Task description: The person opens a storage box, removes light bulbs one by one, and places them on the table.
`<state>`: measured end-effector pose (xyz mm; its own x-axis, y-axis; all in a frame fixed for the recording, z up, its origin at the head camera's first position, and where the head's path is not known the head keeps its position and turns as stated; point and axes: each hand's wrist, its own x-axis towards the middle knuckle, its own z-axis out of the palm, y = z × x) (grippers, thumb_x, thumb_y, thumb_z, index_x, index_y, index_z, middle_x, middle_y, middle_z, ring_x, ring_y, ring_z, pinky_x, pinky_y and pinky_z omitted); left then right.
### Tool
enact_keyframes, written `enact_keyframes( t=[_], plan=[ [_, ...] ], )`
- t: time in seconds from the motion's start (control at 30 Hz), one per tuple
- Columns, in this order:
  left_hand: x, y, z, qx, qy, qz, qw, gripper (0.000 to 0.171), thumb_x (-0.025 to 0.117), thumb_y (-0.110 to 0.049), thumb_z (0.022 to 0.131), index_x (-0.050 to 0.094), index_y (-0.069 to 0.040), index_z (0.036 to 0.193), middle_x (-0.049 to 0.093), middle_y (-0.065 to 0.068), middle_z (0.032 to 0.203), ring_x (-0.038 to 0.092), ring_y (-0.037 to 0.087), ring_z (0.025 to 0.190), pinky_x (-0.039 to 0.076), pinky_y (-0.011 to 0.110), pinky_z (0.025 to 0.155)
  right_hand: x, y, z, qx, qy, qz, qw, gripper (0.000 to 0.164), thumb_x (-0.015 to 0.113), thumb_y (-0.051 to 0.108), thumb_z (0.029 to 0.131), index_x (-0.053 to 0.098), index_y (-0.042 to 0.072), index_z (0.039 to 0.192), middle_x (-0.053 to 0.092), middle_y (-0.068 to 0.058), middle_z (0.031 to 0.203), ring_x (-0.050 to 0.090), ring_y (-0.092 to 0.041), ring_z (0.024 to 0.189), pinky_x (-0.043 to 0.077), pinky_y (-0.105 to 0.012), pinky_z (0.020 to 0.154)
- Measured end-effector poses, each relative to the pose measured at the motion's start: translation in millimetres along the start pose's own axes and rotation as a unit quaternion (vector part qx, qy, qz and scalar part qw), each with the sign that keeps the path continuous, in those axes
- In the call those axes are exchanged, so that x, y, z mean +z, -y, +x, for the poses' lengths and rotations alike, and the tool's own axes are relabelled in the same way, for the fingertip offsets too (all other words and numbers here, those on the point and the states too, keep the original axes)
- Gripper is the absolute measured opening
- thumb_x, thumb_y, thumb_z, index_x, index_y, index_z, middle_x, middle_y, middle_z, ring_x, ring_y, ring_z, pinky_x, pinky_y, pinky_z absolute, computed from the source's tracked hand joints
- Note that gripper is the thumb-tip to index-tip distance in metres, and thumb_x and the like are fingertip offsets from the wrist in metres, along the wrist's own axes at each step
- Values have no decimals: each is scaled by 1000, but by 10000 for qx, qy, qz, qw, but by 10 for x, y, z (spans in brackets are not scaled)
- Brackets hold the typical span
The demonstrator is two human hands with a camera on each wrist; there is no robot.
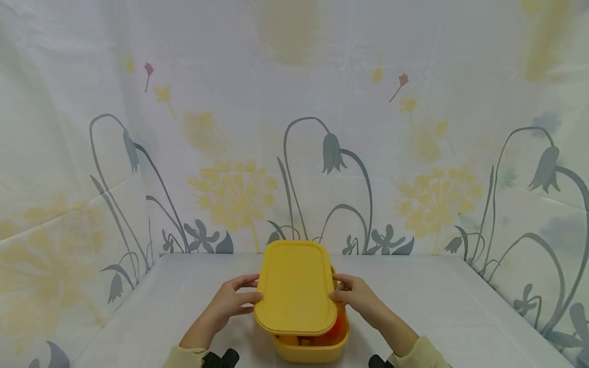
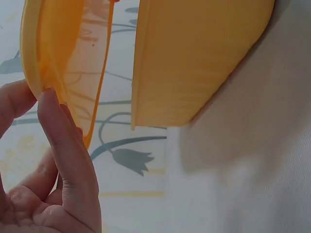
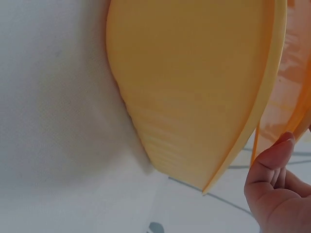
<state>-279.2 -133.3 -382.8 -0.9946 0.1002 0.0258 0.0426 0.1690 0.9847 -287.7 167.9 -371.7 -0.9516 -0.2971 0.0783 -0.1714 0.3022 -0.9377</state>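
Note:
A yellow rectangular lid (image 1: 296,286) is held above an open yellow plastic box (image 1: 313,353), tilted and shifted toward the box's left. My left hand (image 1: 228,301) pinches the lid's left edge between thumb and fingers. At the opposite edge, my right hand (image 1: 361,298) grips with thumb and fingers. From the left wrist, a gap shows between the lid (image 2: 30,43) and the side wall of the box (image 2: 199,53). A translucent orange layer (image 2: 90,73) hangs along the lid's underside. Something red-orange (image 1: 335,335) lies inside the box, mostly hidden by the lid.
The box stands on a white-covered table (image 1: 414,286), near its front edge. Behind it hangs a pale curtain (image 1: 317,87) printed with grey bellflowers and yellow blooms, which also runs down both sides. Dark bands (image 1: 221,358) sit at the wrists over light sleeves.

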Motion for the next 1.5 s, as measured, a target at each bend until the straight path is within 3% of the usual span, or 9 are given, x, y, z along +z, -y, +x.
enact_keyframes(
  t=[0.47,0.73,1.1,1.33,1.5],
  plan=[
    [-117,5,-1,-75,-202,-226,9995,58,77,-14,76,54,1,127,58,13,115,63,21,85,55,39,72,109,52,54,-3,-127,533,9985,52,65,7,85,44,-14,128,52,-6,80,50,-17,73,48,-26,66],
    [-189,6,-19,-156,-378,-304,9987,55,76,-14,78,55,0,127,58,15,119,63,23,88,54,40,73,195,79,83,22,-136,762,9970,53,66,9,86,43,-12,129,55,-7,81,53,-22,72,50,-35,73],
    [-333,23,-59,-285,-552,-273,9977,58,77,-21,77,55,-2,127,55,17,124,62,23,95,53,41,78,352,149,136,145,-169,1015,9946,56,66,5,80,44,-9,130,53,-6,82,47,-15,63,40,-25,59],
    [-458,93,-84,-325,-661,-324,9968,57,75,-18,78,54,0,128,55,18,125,61,22,96,53,40,79,480,134,175,106,-152,1101,9937,54,67,5,82,46,-9,130,56,-6,84,53,-17,76,50,-28,75],
    [-549,132,-107,-386,-693,-290,9964,58,75,-18,80,52,1,129,54,18,127,61,21,98,52,39,80,577,145,191,25,-167,1181,9929,52,67,5,83,47,-11,128,55,-6,83,54,-16,77,51,-28,77]
  ],
)
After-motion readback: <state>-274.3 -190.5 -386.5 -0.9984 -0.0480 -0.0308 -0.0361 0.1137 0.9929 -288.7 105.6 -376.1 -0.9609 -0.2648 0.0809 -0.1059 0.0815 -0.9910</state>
